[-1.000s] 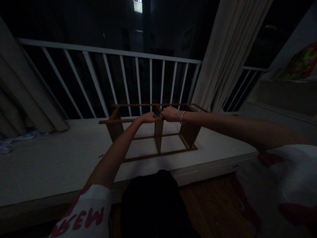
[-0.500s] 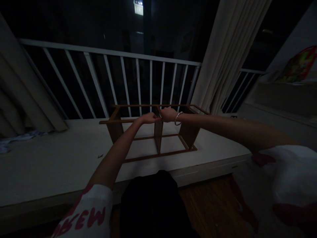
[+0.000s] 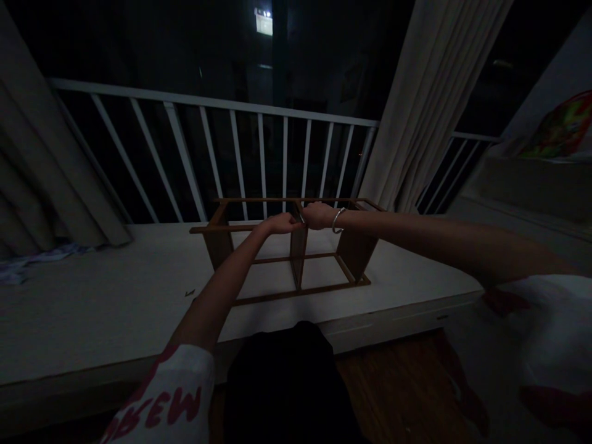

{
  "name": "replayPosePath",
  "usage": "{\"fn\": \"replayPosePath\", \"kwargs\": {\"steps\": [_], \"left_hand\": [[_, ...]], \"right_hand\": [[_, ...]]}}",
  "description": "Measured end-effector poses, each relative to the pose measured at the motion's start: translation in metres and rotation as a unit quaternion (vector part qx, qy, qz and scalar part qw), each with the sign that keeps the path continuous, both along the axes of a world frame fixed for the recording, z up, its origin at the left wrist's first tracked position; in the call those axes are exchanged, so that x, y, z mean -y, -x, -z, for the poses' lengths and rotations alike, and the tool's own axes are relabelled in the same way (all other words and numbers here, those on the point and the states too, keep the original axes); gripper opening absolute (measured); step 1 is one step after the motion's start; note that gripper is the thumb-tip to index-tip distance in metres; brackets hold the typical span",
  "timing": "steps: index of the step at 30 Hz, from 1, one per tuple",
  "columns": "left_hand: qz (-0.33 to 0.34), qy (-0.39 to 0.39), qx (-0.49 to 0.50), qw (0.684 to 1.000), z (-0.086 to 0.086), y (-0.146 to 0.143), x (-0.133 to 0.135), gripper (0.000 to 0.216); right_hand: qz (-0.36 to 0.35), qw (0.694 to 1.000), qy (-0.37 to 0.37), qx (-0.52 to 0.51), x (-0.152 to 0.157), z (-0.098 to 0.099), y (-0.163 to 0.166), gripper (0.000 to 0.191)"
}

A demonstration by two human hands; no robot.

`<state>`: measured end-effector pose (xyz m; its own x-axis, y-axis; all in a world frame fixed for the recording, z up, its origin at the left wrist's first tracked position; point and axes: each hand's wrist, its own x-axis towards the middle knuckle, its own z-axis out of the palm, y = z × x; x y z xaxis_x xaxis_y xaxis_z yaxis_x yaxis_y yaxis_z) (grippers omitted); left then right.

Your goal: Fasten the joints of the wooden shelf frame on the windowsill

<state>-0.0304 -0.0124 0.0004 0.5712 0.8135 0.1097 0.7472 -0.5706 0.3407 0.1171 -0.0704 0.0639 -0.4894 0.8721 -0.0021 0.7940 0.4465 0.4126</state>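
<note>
The left hand (image 3: 280, 223) clasped the wooden frame (image 3: 217, 245) by its near top rail; the right hand (image 3: 318, 215), fingers clenched, seemingly worked the middle divider (image 3: 296, 259) joint beside it.

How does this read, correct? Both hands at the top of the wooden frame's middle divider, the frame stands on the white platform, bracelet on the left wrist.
One thing is wrong: the bracelet is on the right wrist, not the left. The head view shows it just behind the right hand. The rest holds: left hand and right hand meet at the top of the wooden frame's middle divider, and the frame stands on the white platform.
</note>
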Motion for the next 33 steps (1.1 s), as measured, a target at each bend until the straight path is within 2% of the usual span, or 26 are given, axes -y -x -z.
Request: {"fn": "replayPosePath", "kwargs": {"steps": [5,9,12,15,17,20,24,26,30,33], "left_hand": [[0.000,-0.003,-0.002,1.000,0.000,-0.001,-0.002,0.055],[0.000,-0.004,-0.002,1.000,0.001,-0.002,-0.001,0.058],[0.006,-0.011,-0.015,1.000,0.000,-0.003,0.003,0.060],[-0.004,-0.022,-0.045,0.999,-0.003,-0.003,0.010,0.064],[-0.016,-0.035,-0.067,0.997,-0.006,-0.003,0.015,0.067],[-0.028,-0.055,-0.100,0.993,-0.009,-0.004,0.021,0.070],[-0.053,-0.087,-0.157,0.982,-0.011,-0.008,0.027,0.075],[-0.059,-0.106,-0.180,0.976,-0.011,-0.009,0.029,0.078],[-0.062,-0.142,-0.202,0.967,-0.009,-0.010,0.031,0.081],[-0.067,-0.150,-0.216,0.963,-0.008,-0.008,0.029,0.080]], "right_hand": [[-0.006,1.000,-0.007,-0.001,0.006,-0.008,0.000,0.032],[0.031,0.998,-0.024,-0.051,-0.006,-0.041,-0.002,0.030],[0.070,0.995,0.037,-0.068,-0.017,-0.070,-0.008,0.026],[0.092,0.992,0.061,-0.064,-0.024,-0.077,-0.025,0.026],[0.109,0.991,0.055,-0.046,-0.026,-0.066,-0.043,0.024],[0.146,0.988,0.023,-0.051,-0.026,-0.036,-0.076,0.027],[0.150,0.979,-0.011,-0.136,-0.024,0.008,-0.119,0.034],[0.165,0.968,-0.059,-0.182,-0.025,0.025,-0.135,0.037],[0.172,0.943,-0.117,-0.260,-0.031,0.049,-0.159,0.040],[0.161,0.945,-0.098,-0.269,-0.035,0.063,-0.167,0.042]]}}
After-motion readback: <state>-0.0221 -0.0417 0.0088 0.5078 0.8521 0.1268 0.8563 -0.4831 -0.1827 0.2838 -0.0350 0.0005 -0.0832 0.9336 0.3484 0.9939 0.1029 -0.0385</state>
